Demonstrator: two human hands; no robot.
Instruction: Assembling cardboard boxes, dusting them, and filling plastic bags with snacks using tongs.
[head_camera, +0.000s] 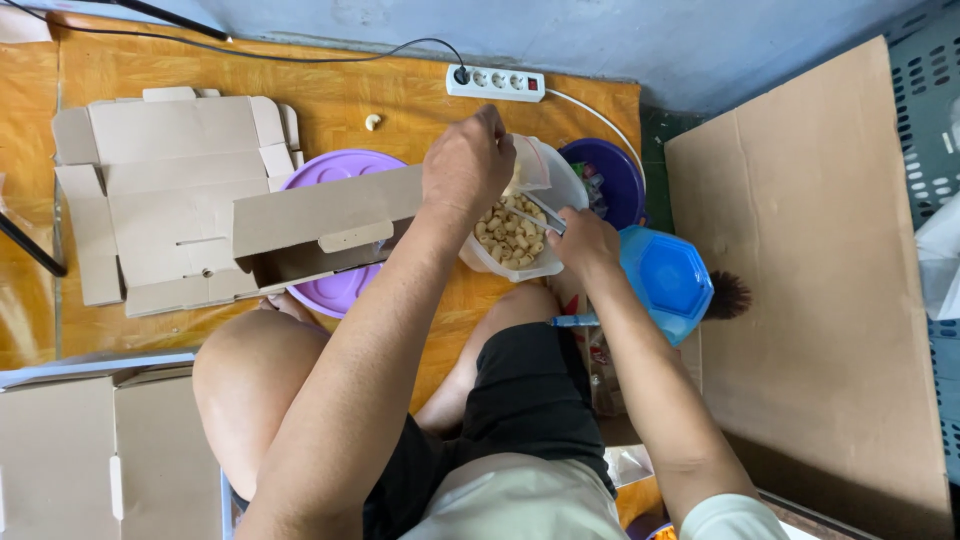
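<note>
My left hand (465, 165) is closed around the rim of a clear plastic container (548, 180) full of small beige round pieces (508, 238). My right hand (583, 240) holds metal tongs (540, 213) whose tips reach into the container among the pieces. I sit on the floor with bare knees, the container just beyond them. A blue lid (668, 280) lies right of my right hand. A pen (572, 321) rests on my right thigh.
An open cardboard box (300, 225) lies over a purple lid (335, 170), with flattened cardboard (160, 190) to the left. A white power strip (495, 82), a dark purple bowl (605, 175), a large cardboard sheet (810, 280) and a stray beige piece (372, 122) are around.
</note>
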